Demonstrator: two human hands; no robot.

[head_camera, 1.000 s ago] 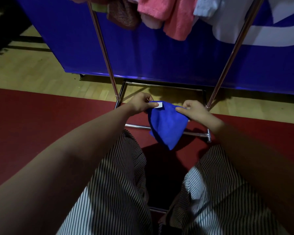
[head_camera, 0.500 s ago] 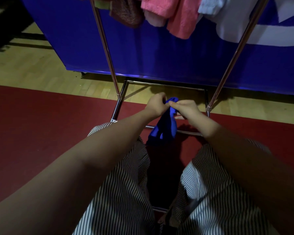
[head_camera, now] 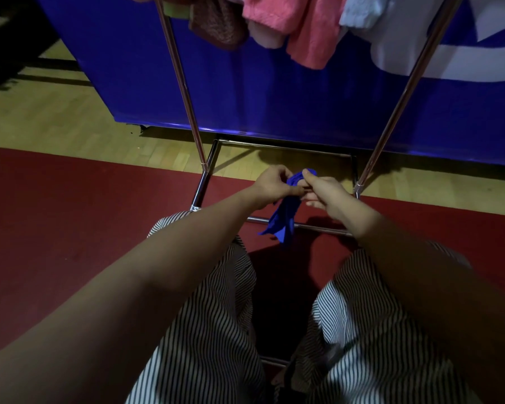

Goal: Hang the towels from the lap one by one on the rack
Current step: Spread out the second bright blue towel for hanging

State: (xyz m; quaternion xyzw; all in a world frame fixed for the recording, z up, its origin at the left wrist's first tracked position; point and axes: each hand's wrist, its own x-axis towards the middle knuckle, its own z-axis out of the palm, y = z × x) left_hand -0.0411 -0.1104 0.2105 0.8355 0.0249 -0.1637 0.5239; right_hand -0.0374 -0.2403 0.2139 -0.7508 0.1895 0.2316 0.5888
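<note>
Gripping the blue towel (head_camera: 286, 217) with both hands, arms stretched forward and low, wrists close together, just short of the rack's (head_camera: 181, 83) near floor bar. Left hand (head_camera: 271, 186): fingers curled, pinching the towel's bunched top. Right hand (head_camera: 322, 191): touching the left one, fingers curled round the same bunch, thumb on top. Towel hangs from the hands as a narrow crumpled strip, its lower end crossing the rack's near floor bar in view; cannot tell if it touches. Forearms run above the striped trousers (head_camera: 210, 330), nearer than the rack. High on the rack hang a brown towel (head_camera: 219, 27), pink towel (head_camera: 298, 24) and white towel (head_camera: 359, 10), side by side. Blue banner (head_camera: 274, 97) stands behind the rack. Rack base sits partly on the red mat (head_camera: 70, 214), partly on wood floor (head_camera: 56, 121).
</note>
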